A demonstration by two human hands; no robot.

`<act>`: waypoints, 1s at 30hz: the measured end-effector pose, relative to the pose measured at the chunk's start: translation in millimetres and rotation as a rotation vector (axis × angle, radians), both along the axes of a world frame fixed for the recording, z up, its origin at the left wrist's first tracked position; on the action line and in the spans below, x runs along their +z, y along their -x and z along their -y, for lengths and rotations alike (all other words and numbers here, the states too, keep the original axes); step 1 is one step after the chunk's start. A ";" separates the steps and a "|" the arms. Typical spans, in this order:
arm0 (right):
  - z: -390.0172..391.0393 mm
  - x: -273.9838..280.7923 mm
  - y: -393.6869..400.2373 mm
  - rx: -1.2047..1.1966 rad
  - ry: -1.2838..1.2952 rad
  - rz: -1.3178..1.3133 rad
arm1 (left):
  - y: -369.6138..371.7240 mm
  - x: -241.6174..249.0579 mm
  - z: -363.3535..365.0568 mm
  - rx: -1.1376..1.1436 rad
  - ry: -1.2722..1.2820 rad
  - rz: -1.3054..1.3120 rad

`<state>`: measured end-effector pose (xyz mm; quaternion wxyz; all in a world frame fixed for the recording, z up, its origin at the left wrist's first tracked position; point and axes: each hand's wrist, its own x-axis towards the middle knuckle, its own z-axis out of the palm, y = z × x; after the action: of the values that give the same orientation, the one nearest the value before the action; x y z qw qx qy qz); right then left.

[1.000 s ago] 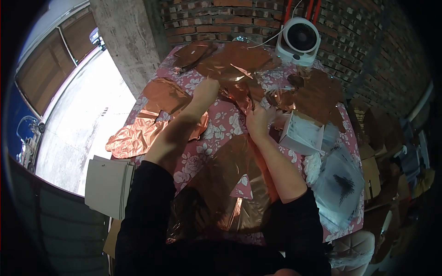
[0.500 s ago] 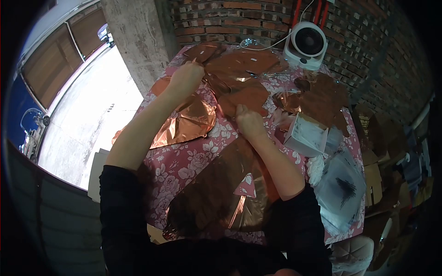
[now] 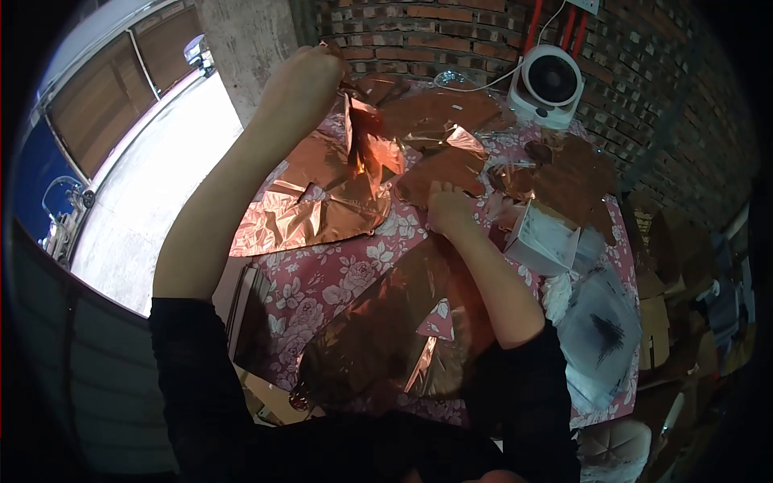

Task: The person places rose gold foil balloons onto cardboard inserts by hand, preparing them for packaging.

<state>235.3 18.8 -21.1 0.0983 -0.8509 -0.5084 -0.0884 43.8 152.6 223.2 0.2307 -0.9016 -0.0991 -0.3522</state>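
My left hand (image 3: 302, 76) is raised high at the upper left and grips the corner of a copper foil balloon (image 3: 366, 149), which hangs lifted off the pile. My right hand (image 3: 447, 205) presses down on another flat copper foil piece (image 3: 443, 169) on the table. More copper foil balloons lie around: one spread flat at the left (image 3: 310, 205), a stack at the back (image 3: 439, 109), and a large one near my body (image 3: 386, 330). They all rest on a pink floral tablecloth (image 3: 322, 278).
A small white fan (image 3: 551, 80) stands at the back by the brick wall. A white box (image 3: 543, 241) and clear plastic bags (image 3: 600, 330) lie at the right. A concrete pillar (image 3: 241, 40) rises at the back left. Cardboard sits at the table's left edge (image 3: 241, 302).
My left hand has risen up and to the left, pulling one copper foil balloon off the pile. My right hand stayed on the foil on the table.
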 end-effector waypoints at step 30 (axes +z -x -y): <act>224.7 17.8 120.3 -0.070 -0.820 -1.653 | 197.8 -158.0 205.8 -0.352 0.477 -0.603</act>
<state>115.0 -205.9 -3.2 0.7210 -0.5571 -0.1793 0.3711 -154.0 -53.2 65.1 -0.0296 -0.9956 0.0496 -0.0737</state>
